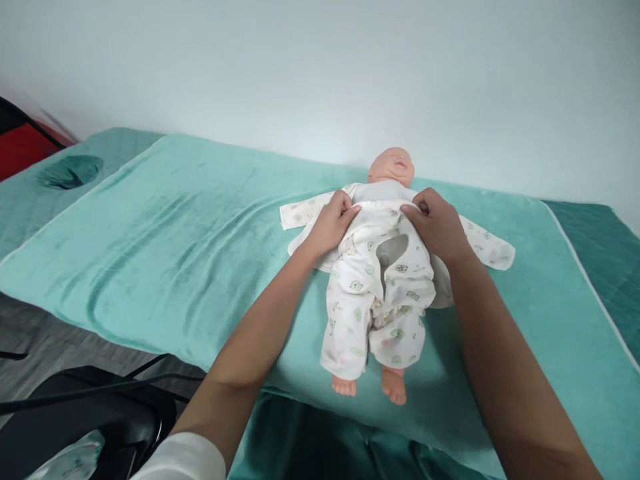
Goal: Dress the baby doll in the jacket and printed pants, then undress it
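Observation:
A baby doll (pixel 391 167) lies on its back on a teal towel (pixel 175 247), head toward the wall, bare feet toward me. It wears white printed trousers (pixel 360 313), and an open white printed top (pixel 493 247) is spread under it with the sleeves out to both sides. My left hand (pixel 331 223) is closed, pinching the trousers' waistband at the doll's chest on the left. My right hand (pixel 437 223) is closed on the same waistband on the right side.
The towel covers a padded table with a darker teal sheet (pixel 600 260) and a face hole (pixel 70 171) at far left. A black stool (pixel 100 420) stands at lower left near the floor. A pale wall rises behind the table.

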Motion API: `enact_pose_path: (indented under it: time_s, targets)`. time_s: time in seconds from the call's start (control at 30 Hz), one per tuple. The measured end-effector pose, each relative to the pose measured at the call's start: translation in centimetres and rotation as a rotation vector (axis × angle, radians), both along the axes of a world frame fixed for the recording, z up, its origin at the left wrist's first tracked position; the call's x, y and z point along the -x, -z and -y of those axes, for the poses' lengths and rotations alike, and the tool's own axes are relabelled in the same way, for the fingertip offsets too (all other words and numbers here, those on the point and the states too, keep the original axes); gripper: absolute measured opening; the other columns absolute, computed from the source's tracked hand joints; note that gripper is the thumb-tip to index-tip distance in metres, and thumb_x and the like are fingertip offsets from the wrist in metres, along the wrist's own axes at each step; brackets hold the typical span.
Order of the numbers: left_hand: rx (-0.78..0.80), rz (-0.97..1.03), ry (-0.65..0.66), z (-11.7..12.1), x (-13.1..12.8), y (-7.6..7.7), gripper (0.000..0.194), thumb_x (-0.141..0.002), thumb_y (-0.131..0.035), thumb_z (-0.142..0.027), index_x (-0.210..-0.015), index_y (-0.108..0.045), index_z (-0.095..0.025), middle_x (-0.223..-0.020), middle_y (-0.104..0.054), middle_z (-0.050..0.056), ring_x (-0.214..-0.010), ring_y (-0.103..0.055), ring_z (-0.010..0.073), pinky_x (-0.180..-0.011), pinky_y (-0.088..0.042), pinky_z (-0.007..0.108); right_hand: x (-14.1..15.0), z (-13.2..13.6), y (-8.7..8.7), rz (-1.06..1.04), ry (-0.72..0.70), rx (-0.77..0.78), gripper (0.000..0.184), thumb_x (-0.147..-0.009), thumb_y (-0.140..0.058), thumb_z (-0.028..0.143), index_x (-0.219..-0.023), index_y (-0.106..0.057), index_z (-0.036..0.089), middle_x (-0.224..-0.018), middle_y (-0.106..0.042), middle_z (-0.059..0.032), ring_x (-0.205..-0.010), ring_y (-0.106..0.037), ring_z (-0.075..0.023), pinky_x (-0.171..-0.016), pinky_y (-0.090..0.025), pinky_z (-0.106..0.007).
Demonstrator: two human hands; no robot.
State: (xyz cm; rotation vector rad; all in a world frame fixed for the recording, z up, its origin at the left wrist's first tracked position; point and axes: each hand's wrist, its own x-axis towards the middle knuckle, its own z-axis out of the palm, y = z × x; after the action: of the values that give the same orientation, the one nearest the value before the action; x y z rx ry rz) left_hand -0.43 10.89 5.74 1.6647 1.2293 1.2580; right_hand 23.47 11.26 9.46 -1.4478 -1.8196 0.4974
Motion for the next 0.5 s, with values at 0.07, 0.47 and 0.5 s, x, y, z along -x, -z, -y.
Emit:
enact_pose_path:
  time_s: [0.07,0.47,0.5]
  targets:
    - [0.058,0.074,-0.009,-1.3,-0.3,0.4,0.024,-0.093,-0.061,-0.035,-0.081,-0.045,-0.021,-0.075,-0.044,-0.003,-0.071,-0.041,0.0137,-0.068,-0.032,0.027,0.3,-1.0,0.5,-0.156,0.047,0.083,0.025,-0.085,-0.068,0.038,-0.075,-0.049,0.025,-0.058,-0.042,0.0047,-0.055,-0.037,-0.0133,-0.055,-0.031,-0.03]
    - [0.157,0.053,0.037,0.7,0.3,1.0,0.012,-0.089,-0.061,-0.031,-0.089,-0.056,-0.02,-0.073,-0.055,-0.003,-0.07,-0.047,0.0123,-0.068,-0.037,0.025,-2.1,0.1,2.2,-0.791,-0.062,0.463,0.027,-0.067,-0.086,0.036,-0.082,-0.067,0.024,-0.067,-0.064,0.0028,-0.055,-0.053,-0.011,-0.05,-0.041,-0.024]
    - [0.158,0.044,0.047,0.7,0.5,0.9,0.011,-0.089,-0.059,-0.03,-0.09,-0.057,-0.02,-0.073,-0.056,-0.003,-0.07,-0.048,0.0121,-0.068,-0.037,0.025,-2.6,0.3,2.3,-0.78,-0.082,0.483,0.028,-0.067,-0.086,0.037,-0.083,-0.069,0.023,-0.066,-0.063,0.0029,-0.055,-0.052,-0.0103,-0.049,-0.041,-0.023]
